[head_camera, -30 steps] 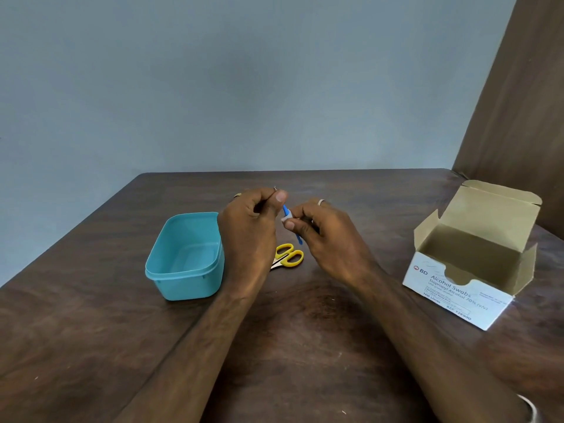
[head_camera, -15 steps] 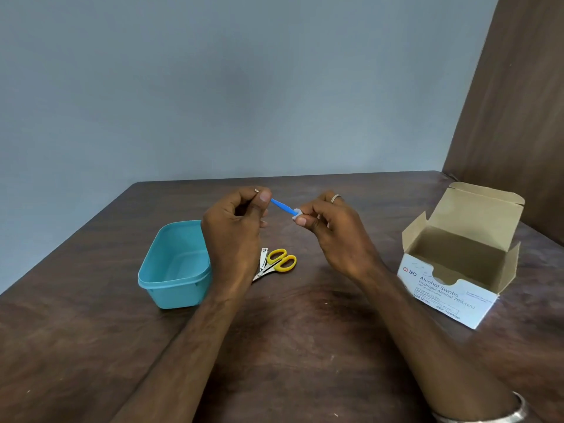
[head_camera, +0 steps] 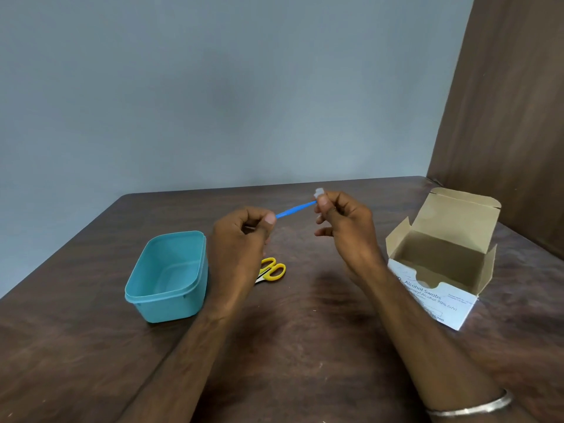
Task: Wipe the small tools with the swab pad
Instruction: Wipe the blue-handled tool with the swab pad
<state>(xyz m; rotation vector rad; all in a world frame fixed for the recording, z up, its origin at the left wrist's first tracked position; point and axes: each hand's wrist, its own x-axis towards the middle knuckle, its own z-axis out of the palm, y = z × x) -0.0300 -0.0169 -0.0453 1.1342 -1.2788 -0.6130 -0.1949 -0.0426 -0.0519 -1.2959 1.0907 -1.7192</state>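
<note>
**Operator:** I had the thin blue plastic tool point(head_camera: 295, 208) up in the air over the middle of the table, level with the far half of the top. The left hand point(head_camera: 244, 236) pinched its near end between thumb and curled fingers. The right hand point(head_camera: 341, 227) pinched the small white swab pad point(head_camera: 319, 191) around the tool's far end, at the fingertips.

**Reviewer:** How did you judge it would handle?

**Operator:** Light and narrow, I reckoned, with some flex along the shaft, so I'd want the grip right at one end and only gentle pressure through the pad. The pad looked soft and small; I guessed it was damp and could slip or fold.

**Reviewer:** And the rest?

**Operator:** Small scissors with yellow plastic handles point(head_camera: 272, 269) lay flat on the dark wooden table point(head_camera: 305, 346), partly hidden under the left wrist. The open teal plastic tub point(head_camera: 168, 276) sat just left of them, towards the left edge. The open cardboard box printed "Alcohol Swabs" point(head_camera: 442, 264) stood well apart near the right edge, flaps up. There was a metal bangle point(head_camera: 470, 409) on the right wrist.

**Reviewer:** The scissors, wiped yet?

**Operator:** I couldn't tell.
</note>
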